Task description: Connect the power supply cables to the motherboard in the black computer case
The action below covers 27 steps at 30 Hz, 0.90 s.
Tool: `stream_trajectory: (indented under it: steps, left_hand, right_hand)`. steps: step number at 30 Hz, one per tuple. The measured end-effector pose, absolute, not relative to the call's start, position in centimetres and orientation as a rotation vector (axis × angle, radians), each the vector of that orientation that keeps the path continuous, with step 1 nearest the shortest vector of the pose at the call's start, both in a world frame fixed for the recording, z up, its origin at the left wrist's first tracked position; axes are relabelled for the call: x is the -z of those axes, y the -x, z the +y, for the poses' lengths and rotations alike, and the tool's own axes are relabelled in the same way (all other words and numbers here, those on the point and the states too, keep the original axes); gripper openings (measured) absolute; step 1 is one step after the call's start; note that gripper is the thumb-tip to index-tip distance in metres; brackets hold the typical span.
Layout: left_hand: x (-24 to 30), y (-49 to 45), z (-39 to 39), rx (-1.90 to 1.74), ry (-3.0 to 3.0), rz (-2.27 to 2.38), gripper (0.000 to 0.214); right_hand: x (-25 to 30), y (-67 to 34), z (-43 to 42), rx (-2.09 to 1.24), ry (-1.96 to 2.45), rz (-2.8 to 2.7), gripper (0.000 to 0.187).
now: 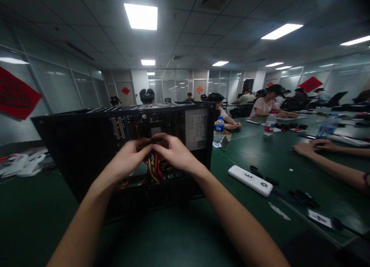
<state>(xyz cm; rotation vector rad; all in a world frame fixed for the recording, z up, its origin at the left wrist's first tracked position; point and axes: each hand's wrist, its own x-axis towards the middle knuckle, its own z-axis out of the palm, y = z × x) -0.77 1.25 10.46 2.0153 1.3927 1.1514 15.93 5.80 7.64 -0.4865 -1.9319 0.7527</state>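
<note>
An open black computer case (86, 143) stands on the green table (173, 236) right in front of me. Both my hands reach into it. My left hand (130, 155) and my right hand (173, 153) meet at the fingertips, pinched together over a bundle of coloured wires (154, 170) that hangs below them. A small dark part sits between the fingers; I cannot make it out. The power supply with its white label (198, 128) fills the case's right end.
A white power strip (250, 180) marked 3 and black cables (300, 197) lie to the right. A co-worker's arm (332, 163) rests on the table at the right edge. Water bottles (219, 131) and several seated people are further back.
</note>
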Motion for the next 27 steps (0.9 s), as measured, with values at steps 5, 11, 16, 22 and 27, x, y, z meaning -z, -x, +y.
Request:
stream_trajectory:
  steps: [5,11,16,22,27]
  left_hand:
    - [-10.9,2.2,0.6,-1.059,-1.869,1.312,0.052]
    - [-11.8,3.0,-0.4,-0.986,-1.918,1.171,0.066]
    - [-11.7,2.4,-0.3,-1.039,-1.892,1.183,0.062]
    - [-11.6,2.5,-0.3,-1.031,-1.93,1.185,0.064]
    - [-11.8,2.8,-0.4,-1.023,-1.969,1.177,0.067]
  right_hand:
    - [-7.3,-15.9,5.9,-0.731,0.478,-1.935,0.029]
    - [-7.9,-16.4,6.0,-0.851,0.43,-1.871,0.029]
    - [-7.9,-16.6,6.5,-0.991,0.424,-1.805,0.028]
    - [-7.8,-16.5,6.3,-0.942,0.412,-1.808,0.027]
    - [-7.9,-16.3,5.6,-0.826,0.427,-1.839,0.028]
